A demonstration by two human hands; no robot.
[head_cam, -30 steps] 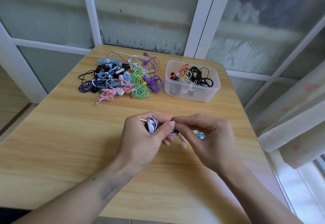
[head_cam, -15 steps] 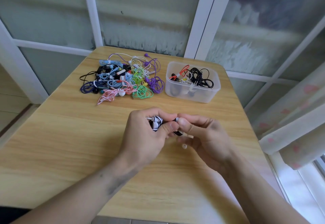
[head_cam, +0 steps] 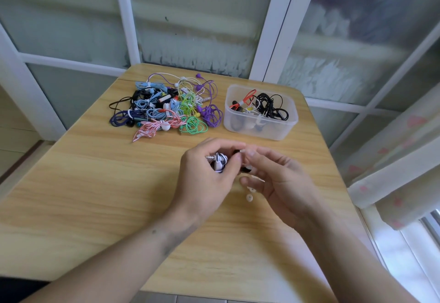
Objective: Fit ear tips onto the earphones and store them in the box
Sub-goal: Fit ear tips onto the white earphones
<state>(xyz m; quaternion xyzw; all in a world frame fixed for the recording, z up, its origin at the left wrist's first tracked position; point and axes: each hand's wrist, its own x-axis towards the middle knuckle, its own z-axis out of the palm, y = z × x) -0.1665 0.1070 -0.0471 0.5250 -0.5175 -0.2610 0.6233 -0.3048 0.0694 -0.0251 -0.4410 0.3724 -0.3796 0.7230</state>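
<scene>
Curled in the left hand (head_cam: 204, 179): a bundled black-and-white striped earphone (head_cam: 219, 162), metal plug jutting left. Pinching its dark earbud from the right, fingertips of the right hand (head_cam: 281, 183). Below, 2 soft round white ear tips (head_cam: 249, 198) on the smooth wooden table (head_cam: 95, 195). Behind, translucent plastic box (head_cam: 281, 133) holding coiled earphones.

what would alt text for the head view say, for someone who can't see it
Over a wooden table, a person's left hand grips a coiled black-and-white earphone bundle while the right hand pinches at one earbud; loose ear tips lie below. Behind sit a pile of colourful earphones and a clear plastic box already holding some.
</scene>
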